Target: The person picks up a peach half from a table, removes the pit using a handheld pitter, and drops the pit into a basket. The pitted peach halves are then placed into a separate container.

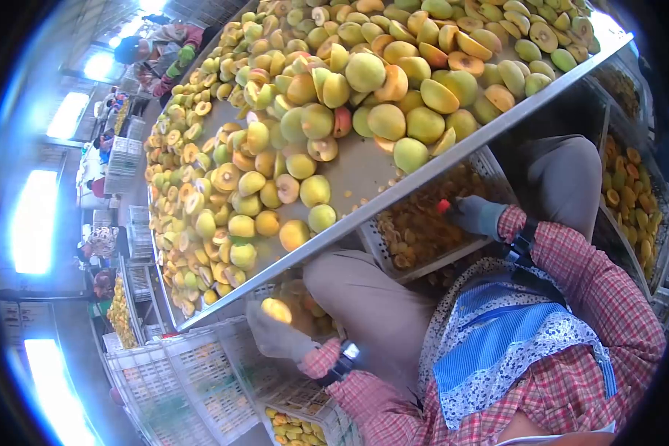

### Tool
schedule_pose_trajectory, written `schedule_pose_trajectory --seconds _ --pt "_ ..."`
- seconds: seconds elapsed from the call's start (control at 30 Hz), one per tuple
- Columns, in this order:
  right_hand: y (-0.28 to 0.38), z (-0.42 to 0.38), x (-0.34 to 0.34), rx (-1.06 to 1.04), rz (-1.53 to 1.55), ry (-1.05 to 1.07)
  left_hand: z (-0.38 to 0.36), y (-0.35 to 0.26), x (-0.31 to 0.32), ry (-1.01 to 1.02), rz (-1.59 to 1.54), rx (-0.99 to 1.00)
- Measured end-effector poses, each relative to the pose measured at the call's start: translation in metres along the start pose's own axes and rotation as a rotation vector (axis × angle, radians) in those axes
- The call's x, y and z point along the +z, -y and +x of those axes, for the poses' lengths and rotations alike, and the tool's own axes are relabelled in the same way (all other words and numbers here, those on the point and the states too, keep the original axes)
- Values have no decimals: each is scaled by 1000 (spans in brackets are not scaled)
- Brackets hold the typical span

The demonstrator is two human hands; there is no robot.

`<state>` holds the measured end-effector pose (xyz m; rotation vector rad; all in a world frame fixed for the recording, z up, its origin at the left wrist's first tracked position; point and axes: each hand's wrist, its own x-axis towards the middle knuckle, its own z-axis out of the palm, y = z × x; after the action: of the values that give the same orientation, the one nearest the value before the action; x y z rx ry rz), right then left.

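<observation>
My left hand [279, 327], in a pale glove, holds a yellow fruit half [276, 311] just below the metal table edge, near a white crate. My right hand [476, 215], in a grey glove, is closed on a small tool with a red end [444, 206]. It is over a crate [421, 269] of orange-brown scraps between my knees. Many green and yellow fruits, some halved with pits showing, cover the metal table [364, 167] above both hands.
White crates [201, 379] stand at the lower left, one with fruit pieces [296, 429]. Another crate of fruit halves [630, 197] is at the right. A co-worker with green gloves [180, 59] is across the table, and other people sit farther back at the left.
</observation>
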<state>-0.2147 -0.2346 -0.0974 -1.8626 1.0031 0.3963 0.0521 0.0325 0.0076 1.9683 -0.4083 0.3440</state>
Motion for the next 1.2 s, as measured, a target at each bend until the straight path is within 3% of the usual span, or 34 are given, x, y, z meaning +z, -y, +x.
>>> schedule_pose_trajectory --seconds 0.07,0.1,0.17,0.23,0.3,0.37,0.47,0.57,0.63,0.67,0.73,0.8,0.83,0.87,0.93,1.1,1.17,1.2 --pt "7 -9 -11 17 76 -17 19 6 13 56 493 217" --pt "8 -7 -15 12 72 -19 13 -65 32 176 402 41" --pt "10 -5 -16 27 102 39 36 -66 59 408 335 63" --pt "18 -12 -25 33 139 64 54 -52 106 711 284 217" --pt "15 -12 -27 48 178 85 54 -73 152 851 746 337" --pt "4 -5 -22 -54 122 -26 50 -72 174 894 834 372" --pt "6 -11 -27 -82 270 -1 45 -72 189 965 986 367" --pt "14 -12 -27 -59 261 15 44 -56 186 872 920 451" --pt "13 -14 -27 -75 298 15 40 -52 176 777 55 230" --pt "11 -15 -25 -94 336 25 30 -66 168 782 55 230" --pt "3 -10 -12 -142 369 -45 -8 -116 152 656 -920 -249" --pt "3 -16 -12 -183 393 -112 -46 -131 141 688 -1308 -531" --pt "13 -26 -22 -112 506 -53 -59 -122 142 814 -1395 -563" --pt "20 -36 -29 -38 616 5 -73 -118 143 866 -1445 -727" --pt "21 -51 -34 -27 660 8 -96 -115 148 852 -1405 -889" --pt "27 -88 -33 -37 711 84 -124 -116 153 907 -1336 -861" --pt "31 -95 -25 -117 708 71 -137 -121 157 692 -967 -681" --pt "33 -97 -23 -195 702 69 -139 -117 157 698 -971 -685"
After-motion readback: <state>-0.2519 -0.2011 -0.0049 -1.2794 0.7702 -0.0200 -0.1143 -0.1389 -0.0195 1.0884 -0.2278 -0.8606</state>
